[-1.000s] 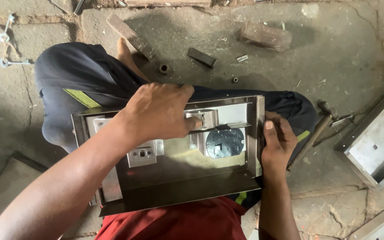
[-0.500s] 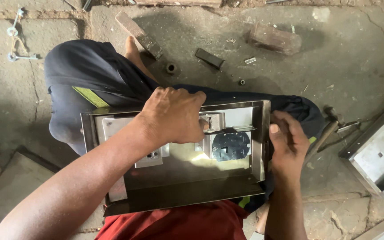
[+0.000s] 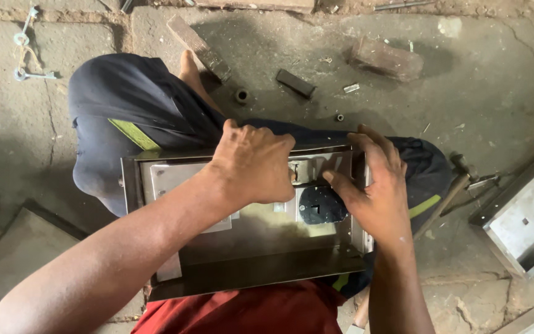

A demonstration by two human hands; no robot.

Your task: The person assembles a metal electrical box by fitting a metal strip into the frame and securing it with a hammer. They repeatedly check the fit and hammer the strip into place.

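Shiny open metal box (image 3: pixel 248 238) sits across the person's lap, on dark trousers with a yellow-green stripe (image 3: pixel 132 133), open face up toward the head camera.

Left hand (image 3: pixel 251 164) is knuckles-up over the box's upper middle, fingers curled together and pressed down on the small metal bracket (image 3: pixel 307 170) inside. Can't tell whether it actually grips the bracket or just bears on it.

Right hand (image 3: pixel 372 185) is on the box's right end: fingers spread apart over the top right edge, thumb reaching in, tip touching the dark round disc (image 3: pixel 321 205) on the box floor just below the bracket.

Inside the box, a pale flat plate (image 3: pixel 168 179) lies at the left, partly hidden by the left forearm.

Around it on the cracked concrete floor (image 3: pixel 495 80):
- a wooden block (image 3: pixel 198 46) and a brick (image 3: pixel 385 59) beyond the knees
- a small dark bar (image 3: pixel 296 83) between them
- a hammer (image 3: pixel 449 192) just right of the right knee
- another metal box (image 3: pixel 523 216) at the far right edge
- 2 eye bolts on cord (image 3: pixel 23 52) at upper left

Red shirt (image 3: pixel 248 312) at bottom edge.
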